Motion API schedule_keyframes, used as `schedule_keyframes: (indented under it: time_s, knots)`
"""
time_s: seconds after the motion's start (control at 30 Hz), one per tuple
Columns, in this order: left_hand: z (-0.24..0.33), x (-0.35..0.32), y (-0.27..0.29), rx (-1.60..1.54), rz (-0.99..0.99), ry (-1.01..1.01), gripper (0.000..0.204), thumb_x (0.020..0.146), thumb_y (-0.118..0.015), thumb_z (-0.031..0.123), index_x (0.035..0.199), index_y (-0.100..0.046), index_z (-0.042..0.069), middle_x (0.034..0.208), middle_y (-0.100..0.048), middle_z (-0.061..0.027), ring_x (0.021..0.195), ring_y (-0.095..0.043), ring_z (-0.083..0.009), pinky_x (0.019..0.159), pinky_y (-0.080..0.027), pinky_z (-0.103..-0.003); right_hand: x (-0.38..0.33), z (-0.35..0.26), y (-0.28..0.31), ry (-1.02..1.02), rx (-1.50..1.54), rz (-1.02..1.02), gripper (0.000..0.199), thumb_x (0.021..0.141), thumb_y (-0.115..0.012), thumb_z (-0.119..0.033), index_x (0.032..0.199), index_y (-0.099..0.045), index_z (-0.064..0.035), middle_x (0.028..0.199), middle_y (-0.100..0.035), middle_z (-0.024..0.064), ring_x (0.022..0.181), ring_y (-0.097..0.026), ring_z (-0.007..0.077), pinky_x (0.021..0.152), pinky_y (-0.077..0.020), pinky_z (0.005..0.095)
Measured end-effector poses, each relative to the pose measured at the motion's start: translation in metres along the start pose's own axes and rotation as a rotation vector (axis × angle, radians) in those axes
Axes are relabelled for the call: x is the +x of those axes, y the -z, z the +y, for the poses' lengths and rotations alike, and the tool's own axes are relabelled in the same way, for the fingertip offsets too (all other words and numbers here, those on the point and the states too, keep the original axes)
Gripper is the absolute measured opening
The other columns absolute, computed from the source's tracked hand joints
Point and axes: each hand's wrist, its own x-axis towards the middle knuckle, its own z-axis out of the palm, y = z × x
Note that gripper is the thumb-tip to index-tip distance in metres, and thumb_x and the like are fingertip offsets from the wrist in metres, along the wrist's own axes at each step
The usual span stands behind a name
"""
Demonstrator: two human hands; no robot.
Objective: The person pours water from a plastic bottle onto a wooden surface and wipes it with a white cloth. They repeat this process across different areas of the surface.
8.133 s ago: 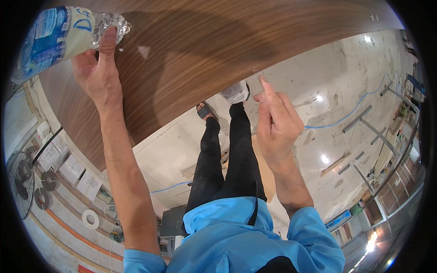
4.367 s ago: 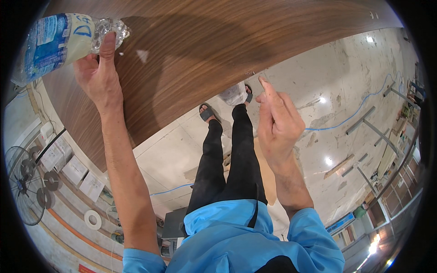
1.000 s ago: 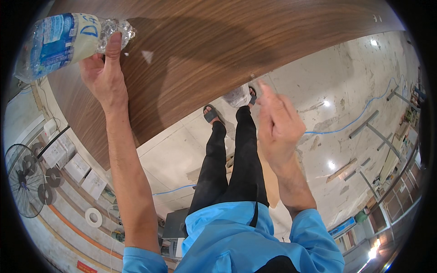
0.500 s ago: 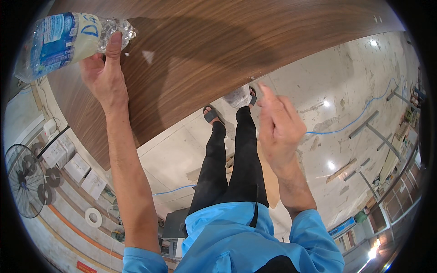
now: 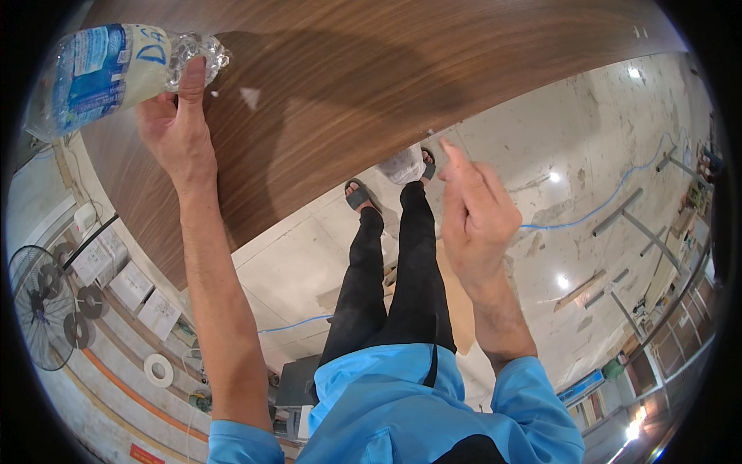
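Observation:
My left hand [image 5: 182, 143] grips a clear plastic bottle [image 5: 93, 77] with a blue label and a pale band bearing handwriting. The bottle lies on its side above the table's left part, its clear, faceted end beside my thumb. Just off the front edge of the brown wood-grain table [image 5: 332, 100] is my right hand [image 5: 481, 224]. Its index finger points out toward that edge and the other fingers are bent; nothing shows in it. Small white scraps [image 5: 250, 97] lie on the table near the bottle.
Below the table edge, a crumpled clear plastic bag [image 5: 402, 165] shows near my sandalled feet. A blue cable [image 5: 572, 224] runs over the floor, with metal frames [image 5: 641, 224] at the right. A fan [image 5: 40, 309] and white boxes [image 5: 130, 284] are on the left.
My right hand has shifted very slightly, and its index finger looks sharper than before. The left hand and the bottle have barely moved.

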Motion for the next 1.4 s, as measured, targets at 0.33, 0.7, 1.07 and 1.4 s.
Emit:
schedule_keyframes:
  time_s: [0.33,0.7,1.07,1.4]
  knots:
    - [0.0004,0.0004,-0.0004,-0.001,0.015,0.007,0.055,0.089,-0.086,0.016,0.133,-0.057,0.0,0.125,-0.065,-0.0084,0.116,-0.061,-0.0183,0.103,-0.047,-0.034,-0.001,-0.0006,-0.002,-0.024,0.022,0.017,0.035,0.095,-0.063,0.008,0.128,-0.071,0.0003,0.089,-0.071,0.0136,0.071,-0.067,0.0181,0.061,-0.0503,0.0277]
    - [-0.0033,0.0,-0.0006,-0.005,0.026,-0.027,0.059,0.089,-0.087,0.023,0.135,-0.058,0.001,0.124,-0.067,-0.009,0.118,-0.062,-0.0182,0.108,-0.045,-0.035,-0.0031,-0.0019,-0.0054,0.047,-0.018,-0.04,0.037,0.093,-0.063,0.011,0.128,-0.071,0.0003,0.09,-0.07,0.0144,0.07,-0.067,0.0188,0.063,-0.0506,0.0276]
    - [-0.0024,0.0011,0.0004,0.043,0.016,-0.031,0.059,0.089,-0.087,0.019,0.135,-0.056,-0.002,0.127,-0.065,-0.0091,0.116,-0.061,-0.0186,0.103,-0.046,-0.033,0.0004,0.0003,-0.0012,-0.045,0.018,0.011,0.04,0.092,-0.062,0.012,0.128,-0.072,0.0,0.089,-0.07,0.014,0.073,-0.069,0.0182,0.063,-0.052,0.0274]
    - [0.0016,-0.0009,-0.0005,0.043,0.018,0.001,0.056,0.09,-0.085,0.015,0.135,-0.056,-0.001,0.127,-0.066,-0.0099,0.116,-0.062,-0.0188,0.103,-0.048,-0.034,-0.0012,-0.0003,-0.0025,-0.134,0.023,0.053,0.036,0.095,-0.062,0.008,0.129,-0.071,0.0,0.087,-0.07,0.0142,0.073,-0.069,0.0179,0.063,-0.0518,0.0275]
